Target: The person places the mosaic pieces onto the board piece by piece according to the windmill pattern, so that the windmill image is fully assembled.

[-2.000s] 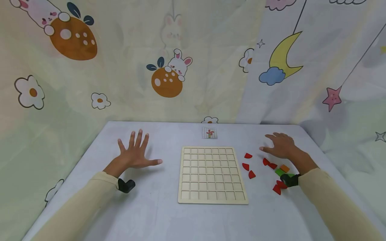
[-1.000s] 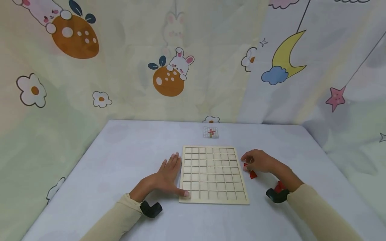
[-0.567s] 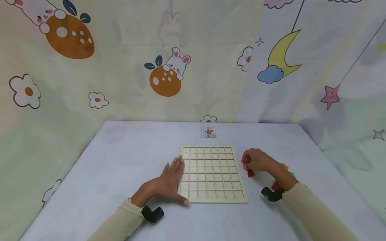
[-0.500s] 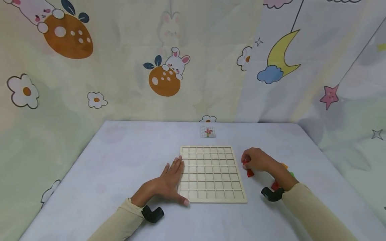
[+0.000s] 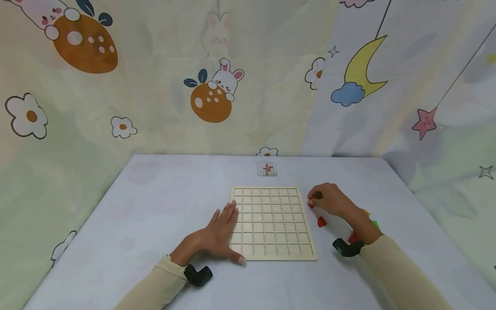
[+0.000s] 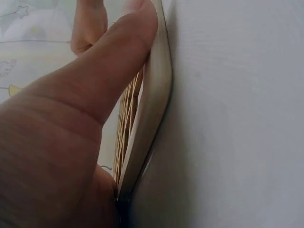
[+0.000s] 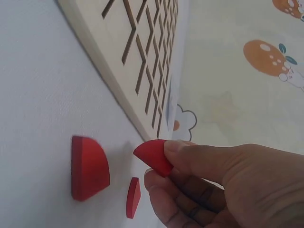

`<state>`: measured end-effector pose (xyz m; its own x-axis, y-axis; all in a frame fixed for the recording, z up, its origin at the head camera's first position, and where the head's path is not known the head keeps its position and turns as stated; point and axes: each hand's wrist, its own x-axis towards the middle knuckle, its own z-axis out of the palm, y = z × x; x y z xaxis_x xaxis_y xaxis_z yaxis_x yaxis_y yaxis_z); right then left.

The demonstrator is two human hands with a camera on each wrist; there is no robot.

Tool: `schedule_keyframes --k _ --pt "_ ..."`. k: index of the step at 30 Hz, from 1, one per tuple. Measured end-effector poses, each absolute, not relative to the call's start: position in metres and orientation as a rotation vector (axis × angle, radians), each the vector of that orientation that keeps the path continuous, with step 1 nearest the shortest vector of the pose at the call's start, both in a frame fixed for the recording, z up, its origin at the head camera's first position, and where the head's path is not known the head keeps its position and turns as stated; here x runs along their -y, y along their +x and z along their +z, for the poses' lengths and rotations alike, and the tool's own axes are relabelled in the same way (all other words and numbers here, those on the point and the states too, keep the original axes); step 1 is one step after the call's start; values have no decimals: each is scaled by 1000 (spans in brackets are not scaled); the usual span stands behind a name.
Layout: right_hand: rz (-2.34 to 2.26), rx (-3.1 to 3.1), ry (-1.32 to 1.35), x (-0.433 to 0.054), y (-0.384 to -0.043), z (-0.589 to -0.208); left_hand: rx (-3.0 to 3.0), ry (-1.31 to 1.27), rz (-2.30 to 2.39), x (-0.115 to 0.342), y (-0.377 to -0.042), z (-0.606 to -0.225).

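Note:
A light wooden board with a square grid (image 5: 271,223) lies flat on the table. Spread along its left edge, my left hand (image 5: 217,234) has its straight fingers at the rim and its thumb (image 6: 118,52) by the near corner. Beyond the board's right edge, my right hand (image 5: 332,200) pinches a red quarter-circle block (image 7: 155,156) between thumb and fingers, above the tabletop. Below it in the right wrist view are two more red blocks, a nearer one (image 7: 90,168) and a farther one (image 7: 133,197). The head view shows one of them, a loose red block (image 5: 321,221).
Partly covered by the right forearm are more pieces: an orange block (image 5: 366,212), a green block (image 5: 375,224) and red blocks (image 5: 353,237). A small card with a pinwheel picture on a grid (image 5: 267,168) lies behind the board. A patterned cloth (image 5: 155,86) hangs past the table's far edge.
My left hand has come in from the left to the board's edge. My right hand has moved left to the red blocks, taken hold of one and raised it.

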<state>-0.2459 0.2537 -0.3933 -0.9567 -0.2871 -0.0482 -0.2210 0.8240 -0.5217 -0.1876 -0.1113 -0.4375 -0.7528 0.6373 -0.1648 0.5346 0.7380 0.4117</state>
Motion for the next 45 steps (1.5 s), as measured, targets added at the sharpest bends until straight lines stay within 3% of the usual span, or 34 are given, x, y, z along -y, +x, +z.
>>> schedule_keyframes --k 19,45 --pt "-967 -2953 -371 -221 -256 -400 -2644 914 486 110 -188 -436" --pt "-1138 -2751 -552 -176 -274 -400 -2640 879 454 108 -189 -434"
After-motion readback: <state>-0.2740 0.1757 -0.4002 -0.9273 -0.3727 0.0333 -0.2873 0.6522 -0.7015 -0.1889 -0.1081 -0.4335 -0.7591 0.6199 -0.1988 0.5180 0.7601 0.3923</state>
